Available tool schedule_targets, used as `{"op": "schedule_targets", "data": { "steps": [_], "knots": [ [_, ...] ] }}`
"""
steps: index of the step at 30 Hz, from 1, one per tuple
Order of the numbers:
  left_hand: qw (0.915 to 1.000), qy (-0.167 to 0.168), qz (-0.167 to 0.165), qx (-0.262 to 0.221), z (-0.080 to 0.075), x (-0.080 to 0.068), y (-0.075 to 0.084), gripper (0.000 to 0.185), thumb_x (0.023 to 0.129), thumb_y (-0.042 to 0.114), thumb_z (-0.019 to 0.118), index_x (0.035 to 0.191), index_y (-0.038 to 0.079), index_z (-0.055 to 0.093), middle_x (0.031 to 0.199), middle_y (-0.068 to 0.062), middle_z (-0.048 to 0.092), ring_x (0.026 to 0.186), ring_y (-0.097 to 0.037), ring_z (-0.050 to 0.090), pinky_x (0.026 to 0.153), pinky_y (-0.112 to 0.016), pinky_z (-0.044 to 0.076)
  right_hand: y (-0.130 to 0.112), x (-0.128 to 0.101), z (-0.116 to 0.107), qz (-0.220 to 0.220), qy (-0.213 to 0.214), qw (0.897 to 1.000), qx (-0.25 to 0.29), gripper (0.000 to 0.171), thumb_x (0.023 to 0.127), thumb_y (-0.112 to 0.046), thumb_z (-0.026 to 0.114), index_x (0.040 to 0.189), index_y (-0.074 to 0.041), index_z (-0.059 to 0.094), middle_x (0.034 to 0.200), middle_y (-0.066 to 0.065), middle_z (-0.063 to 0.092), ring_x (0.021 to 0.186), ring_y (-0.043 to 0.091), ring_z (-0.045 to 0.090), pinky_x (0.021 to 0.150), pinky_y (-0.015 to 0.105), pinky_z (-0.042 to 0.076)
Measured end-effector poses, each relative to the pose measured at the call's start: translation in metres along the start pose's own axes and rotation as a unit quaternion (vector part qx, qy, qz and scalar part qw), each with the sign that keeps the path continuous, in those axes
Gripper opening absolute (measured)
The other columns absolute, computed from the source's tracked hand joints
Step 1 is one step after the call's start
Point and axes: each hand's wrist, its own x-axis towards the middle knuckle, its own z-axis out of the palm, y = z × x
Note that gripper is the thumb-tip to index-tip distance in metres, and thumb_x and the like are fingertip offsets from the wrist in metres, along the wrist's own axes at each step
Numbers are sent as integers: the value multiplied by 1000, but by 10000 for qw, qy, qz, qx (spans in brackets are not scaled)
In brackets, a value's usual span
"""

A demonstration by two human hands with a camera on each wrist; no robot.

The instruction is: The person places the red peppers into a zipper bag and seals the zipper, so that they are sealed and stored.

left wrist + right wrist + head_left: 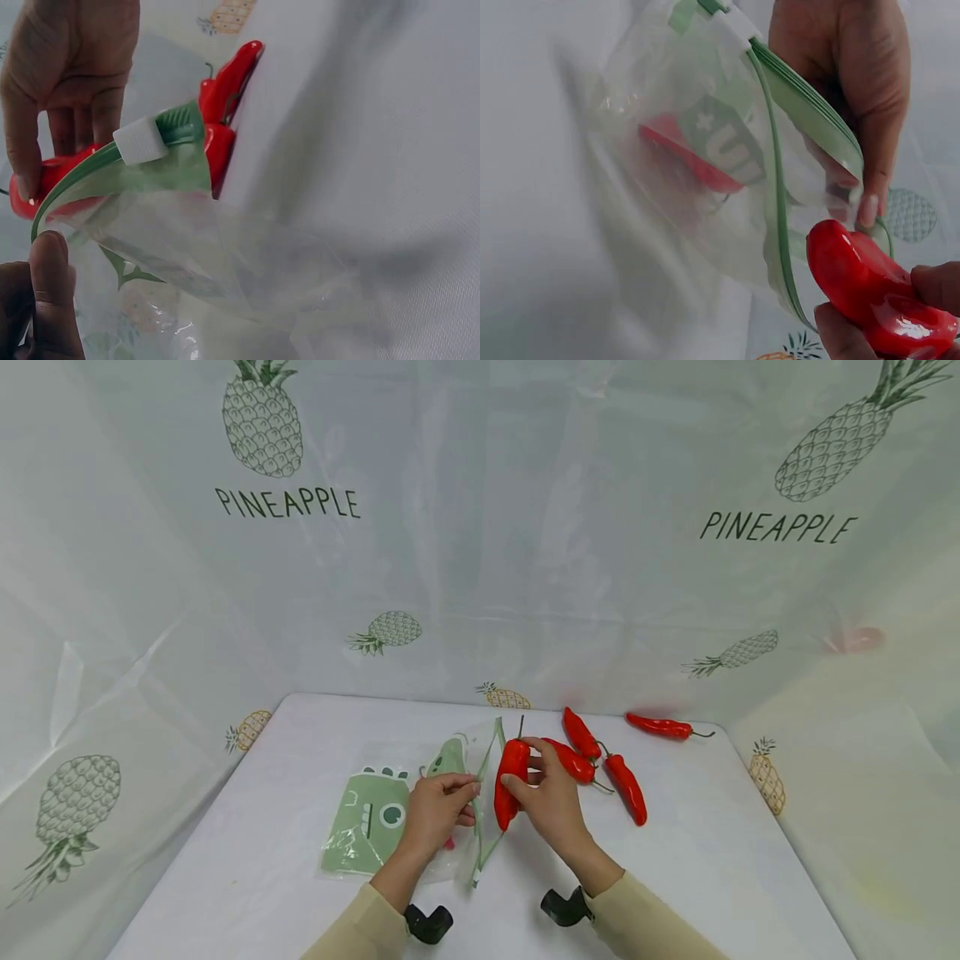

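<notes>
My left hand (437, 814) pinches the green-edged rim of a clear zip bag (240, 247), whose mouth stands open. A white slider (141, 141) sits at one end of its zip strip. In my right hand (553, 803) is a red chili pepper (512, 783), gripped between thumb and fingers with its stem pointing away in the head view. Its blunt tip is right at the bag's mouth in the right wrist view. Through the bag's clear plastic shows another red pepper (690, 156).
Several more red peppers (626, 789) lie on the white table (712, 868) right of my hands, with one pepper (660, 726) apart near the back edge. A flat green monster-face bag (365, 831) lies at left. A pineapple-print sheet (510, 543) hangs behind.
</notes>
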Motion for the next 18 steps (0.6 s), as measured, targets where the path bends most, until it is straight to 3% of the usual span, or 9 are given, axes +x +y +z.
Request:
{"op": "schedule_targets", "data": {
  "steps": [8, 18],
  "knots": [
    [10000, 38, 57, -25, 1, 0, 1, 22, 90, 22, 71, 107, 8, 75, 82, -11, 71, 56, -17, 68, 58, -30, 61, -1, -7, 15, -159, 186, 9986, -460, 69, 83, -23, 79, 141, -24, 41, 123, 11, 64, 98, 26, 64, 66, 34, 63],
    [9996, 191, 193, -105, 2, 1, 4, 21, 90, 20, 71, 107, 8, 74, 78, -9, 70, 56, -19, 68, 58, -31, 61, -3, -13, 26, -319, 105, 9960, -833, 67, 84, -23, 78, 140, -17, 43, 119, 12, 66, 92, 23, 67, 67, 33, 63]
  ]
}}
